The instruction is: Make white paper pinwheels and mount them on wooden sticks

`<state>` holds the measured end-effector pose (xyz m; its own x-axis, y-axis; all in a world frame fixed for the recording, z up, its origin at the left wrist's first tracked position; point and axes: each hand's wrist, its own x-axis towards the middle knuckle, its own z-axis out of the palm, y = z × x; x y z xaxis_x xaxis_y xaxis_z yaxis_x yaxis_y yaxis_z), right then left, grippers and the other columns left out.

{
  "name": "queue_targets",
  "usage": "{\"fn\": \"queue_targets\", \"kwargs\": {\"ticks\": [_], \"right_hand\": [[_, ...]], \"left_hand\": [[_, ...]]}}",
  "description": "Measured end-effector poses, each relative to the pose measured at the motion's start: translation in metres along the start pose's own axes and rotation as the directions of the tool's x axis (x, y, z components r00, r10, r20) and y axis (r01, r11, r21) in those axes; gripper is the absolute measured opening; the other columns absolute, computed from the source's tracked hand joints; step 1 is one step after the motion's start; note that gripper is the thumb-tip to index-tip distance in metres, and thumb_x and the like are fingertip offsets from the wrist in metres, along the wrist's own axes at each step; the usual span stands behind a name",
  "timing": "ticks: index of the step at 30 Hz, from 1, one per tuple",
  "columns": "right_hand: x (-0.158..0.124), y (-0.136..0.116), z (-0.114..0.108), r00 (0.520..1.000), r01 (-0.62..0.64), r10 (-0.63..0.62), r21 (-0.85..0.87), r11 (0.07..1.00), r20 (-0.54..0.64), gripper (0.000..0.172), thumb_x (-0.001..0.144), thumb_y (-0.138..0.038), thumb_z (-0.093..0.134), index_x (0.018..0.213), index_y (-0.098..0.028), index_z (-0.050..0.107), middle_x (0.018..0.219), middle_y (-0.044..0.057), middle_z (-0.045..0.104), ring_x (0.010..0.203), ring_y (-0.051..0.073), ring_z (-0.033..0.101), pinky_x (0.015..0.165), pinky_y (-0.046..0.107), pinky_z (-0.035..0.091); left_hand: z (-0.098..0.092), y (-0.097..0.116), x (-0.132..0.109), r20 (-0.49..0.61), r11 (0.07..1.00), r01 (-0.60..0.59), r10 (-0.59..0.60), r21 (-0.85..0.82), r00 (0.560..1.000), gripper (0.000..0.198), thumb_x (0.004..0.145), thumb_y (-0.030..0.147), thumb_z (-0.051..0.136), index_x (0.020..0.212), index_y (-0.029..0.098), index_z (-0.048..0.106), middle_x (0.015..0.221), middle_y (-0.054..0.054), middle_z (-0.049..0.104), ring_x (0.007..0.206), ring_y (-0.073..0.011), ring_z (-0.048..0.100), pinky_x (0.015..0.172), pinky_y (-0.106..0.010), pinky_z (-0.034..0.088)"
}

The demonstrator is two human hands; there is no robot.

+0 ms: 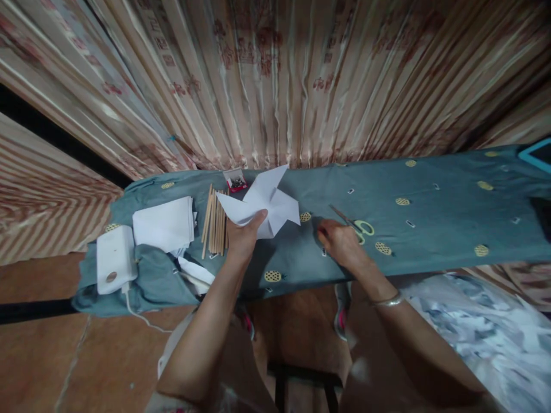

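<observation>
The person's left hand (pixel 243 235) is closed on a white paper pinwheel (pixel 267 201), thumb on the near face and fingers behind, holding it just above the teal cloth (pixel 430 229) that covers the table, left of the middle. The right hand (pixel 340 244) lies knuckles up on the cloth to the right of it, fingers bent down; whether it pinches anything small cannot be told. Just beyond its fingers lie the scissors (pixel 359 226), blades pointing far-left. The likeliest trouble is the pinwheel itself: it seems to be kept folded only by that one-handed pinch, so a loosened thumb could let the points spring flat. The scissor blades sit close to the right hand and could nick a finger that slides toward them without a look. The white box (pixel 114 258) rests at the near-left edge with its cable (pixel 138 312) hanging off, and a snag there could drag it down. By count: one pinwheel, one pair of scissors, one loose bundle of wooden sticks (pixel 215 221), too tightly packed to number, one stack of white paper (pixel 163 223), one white box, and one small open box (pixel 236 180) at the far edge.
</observation>
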<state>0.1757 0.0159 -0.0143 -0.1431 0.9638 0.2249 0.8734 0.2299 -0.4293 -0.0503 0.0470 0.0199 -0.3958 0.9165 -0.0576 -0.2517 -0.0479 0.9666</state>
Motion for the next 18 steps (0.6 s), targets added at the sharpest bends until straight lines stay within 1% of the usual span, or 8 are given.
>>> {"fn": "queue_targets", "kwargs": {"ticks": [2,4,6,9,12,15,17,18], "right_hand": [[-0.006,-0.001,0.003,0.996,0.076,-0.072,-0.078,0.994,0.049,0.017,0.081,-0.009,0.048,0.083,-0.018,0.063,0.085,0.011,0.069,0.082,0.024,0.065,0.076,0.034,0.049],[-0.009,-0.002,0.005,0.99,0.122,-0.116,-0.075,0.99,0.086,0.022,0.081,-0.006,0.046,0.088,-0.017,0.064,0.088,0.012,0.068,0.086,0.025,0.064,0.079,0.035,0.05],[-0.009,-0.001,0.006,0.985,0.146,-0.14,-0.05,0.988,0.105,0.025,0.082,-0.004,0.044,0.091,-0.016,0.064,0.091,0.012,0.068,0.089,0.025,0.063,0.082,0.035,0.049],[-0.007,-0.002,0.004,0.984,0.15,-0.144,-0.049,0.987,0.109,0.026,0.085,-0.005,0.042,0.094,-0.015,0.065,0.096,0.013,0.068,0.092,0.025,0.062,0.083,0.036,0.049],[-0.006,-0.005,0.003,0.98,0.165,-0.154,-0.078,0.983,0.125,0.025,0.09,-0.01,0.041,0.093,-0.016,0.065,0.098,0.014,0.068,0.094,0.026,0.06,0.084,0.037,0.048],[-0.006,-0.006,0.002,0.979,0.154,-0.136,-0.115,0.981,0.15,0.025,0.091,-0.013,0.041,0.088,-0.016,0.066,0.091,0.014,0.068,0.09,0.028,0.061,0.08,0.038,0.048],[-0.006,-0.003,-0.001,0.989,0.108,-0.098,-0.086,0.99,0.113,0.023,0.09,-0.014,0.044,0.086,-0.016,0.067,0.087,0.014,0.068,0.089,0.029,0.062,0.079,0.04,0.049],[-0.007,-0.002,-0.004,0.995,0.073,-0.071,-0.033,0.997,0.07,0.022,0.09,-0.015,0.046,0.086,-0.017,0.067,0.087,0.013,0.069,0.088,0.028,0.063,0.08,0.04,0.049]], "left_hand": [[0.008,-0.003,-0.003,0.025,1.0,0.016,-0.016,0.005,1.0,0.037,0.051,0.024,0.086,0.083,0.011,0.073,0.088,-0.01,0.076,0.084,-0.0232,0.072,0.08,-0.033,0.058],[0.014,-0.005,-0.007,0.053,0.999,0.037,-0.037,0.005,0.998,0.033,0.051,0.024,0.086,0.079,0.011,0.074,0.082,-0.01,0.076,0.08,-0.023,0.072,0.078,-0.034,0.058],[0.019,-0.008,-0.01,0.081,0.998,0.06,-0.061,0.006,0.995,0.033,0.051,0.024,0.086,0.079,0.01,0.074,0.082,-0.01,0.076,0.079,-0.0228,0.072,0.077,-0.034,0.058],[0.024,-0.011,-0.014,0.11,0.996,0.087,-0.088,0.011,0.99,0.035,0.051,0.024,0.086,0.082,0.01,0.075,0.084,-0.01,0.077,0.078,-0.0221,0.072,0.077,-0.034,0.058],[0.027,-0.014,-0.015,0.112,0.997,0.082,-0.082,0.004,0.99,0.035,0.051,0.024,0.086,0.081,0.01,0.075,0.083,-0.009,0.077,0.078,-0.0216,0.072,0.077,-0.033,0.058],[0.027,-0.017,-0.014,0.106,0.995,0.095,-0.094,-0.005,0.99,0.035,0.051,0.024,0.086,0.081,0.01,0.075,0.083,-0.008,0.077,0.078,-0.0214,0.072,0.076,-0.032,0.058],[0.027,-0.019,-0.013,0.122,0.993,0.113,-0.109,-0.026,0.987,0.034,0.052,0.024,0.085,0.081,0.011,0.075,0.083,-0.008,0.076,0.078,-0.0213,0.072,0.076,-0.032,0.058],[0.026,-0.02,-0.013,0.132,0.992,0.124,-0.118,-0.04,0.984,0.033,0.052,0.025,0.085,0.081,0.011,0.075,0.083,-0.008,0.076,0.078,-0.0213,0.072,0.076,-0.033,0.058]]}}
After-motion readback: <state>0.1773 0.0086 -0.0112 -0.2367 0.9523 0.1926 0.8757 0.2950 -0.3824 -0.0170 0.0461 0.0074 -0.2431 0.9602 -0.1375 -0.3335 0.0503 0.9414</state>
